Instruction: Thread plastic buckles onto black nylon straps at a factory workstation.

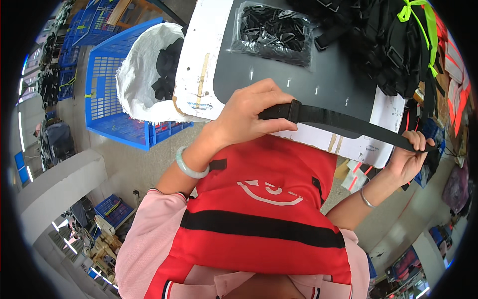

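Note:
A black webbing strap [348,121] stretches between my two hands over the front edge of the table. My left hand [251,112] is closed on its left end, fingers above and thumb below, beside a black plastic buckle [293,111] threaded on the strap. Off to the right, my right hand [411,154] pinches the other end between thumb and fingers. A clear plastic bag [273,34] filled with small black buckles lies on the table beyond my hands.
The table [201,65] has a white border and a dark grey top. A heap of black straps with buckles [386,47], tied with a neon ribbon [420,20], covers the back right. To the left, a blue crate [107,94] holds a white sack [142,74].

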{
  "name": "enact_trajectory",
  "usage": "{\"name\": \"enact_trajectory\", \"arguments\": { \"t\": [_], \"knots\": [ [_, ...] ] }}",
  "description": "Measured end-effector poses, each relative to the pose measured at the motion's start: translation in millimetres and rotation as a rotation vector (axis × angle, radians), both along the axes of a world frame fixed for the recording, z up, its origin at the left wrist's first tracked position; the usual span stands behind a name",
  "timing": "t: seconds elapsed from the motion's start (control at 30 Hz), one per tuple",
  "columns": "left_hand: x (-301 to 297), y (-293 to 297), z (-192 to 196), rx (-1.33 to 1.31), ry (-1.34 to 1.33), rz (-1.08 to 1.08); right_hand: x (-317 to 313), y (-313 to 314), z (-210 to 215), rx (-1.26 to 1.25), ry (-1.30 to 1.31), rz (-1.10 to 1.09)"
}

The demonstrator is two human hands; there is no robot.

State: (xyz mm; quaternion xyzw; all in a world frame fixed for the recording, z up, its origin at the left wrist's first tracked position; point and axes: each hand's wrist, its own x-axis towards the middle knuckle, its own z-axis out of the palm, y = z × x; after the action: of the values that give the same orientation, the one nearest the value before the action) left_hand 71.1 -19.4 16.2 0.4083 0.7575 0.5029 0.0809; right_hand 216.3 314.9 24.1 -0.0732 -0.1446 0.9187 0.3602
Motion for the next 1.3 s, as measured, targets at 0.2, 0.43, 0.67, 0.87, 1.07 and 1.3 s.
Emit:
{"name": "enact_trajectory", "arguments": {
  "t": [0.2, 0.43, 0.67, 0.87, 1.07, 1.3],
  "knots": [
    [2, 16, -3, 0.016, -0.008, -0.038, -35, -108, 12, 0.94, -0.851, 0.316],
    [-4, 12, 6, -0.147, -0.01, -0.163, -53, -139, 8, 1.303, -0.777, 0.702],
    [-7, 18, 6, 0.018, -0.423, -0.142, -57, -153, -17, 1.055, -0.665, 0.563],
    [-10, 22, -9, 0.105, -1.131, 0.069, -75, -160, -20, 1.168, -0.606, 0.511],
    [-15, 14, -6, 0.106, -1.208, -0.065, -79, -162, -10, 1.622, -0.545, 0.274],
    [-45, -54, 7, 0.978, -1.418, 0.057, -67, -139, -21, 1.496, -0.66, 0.355]
  ]
}}
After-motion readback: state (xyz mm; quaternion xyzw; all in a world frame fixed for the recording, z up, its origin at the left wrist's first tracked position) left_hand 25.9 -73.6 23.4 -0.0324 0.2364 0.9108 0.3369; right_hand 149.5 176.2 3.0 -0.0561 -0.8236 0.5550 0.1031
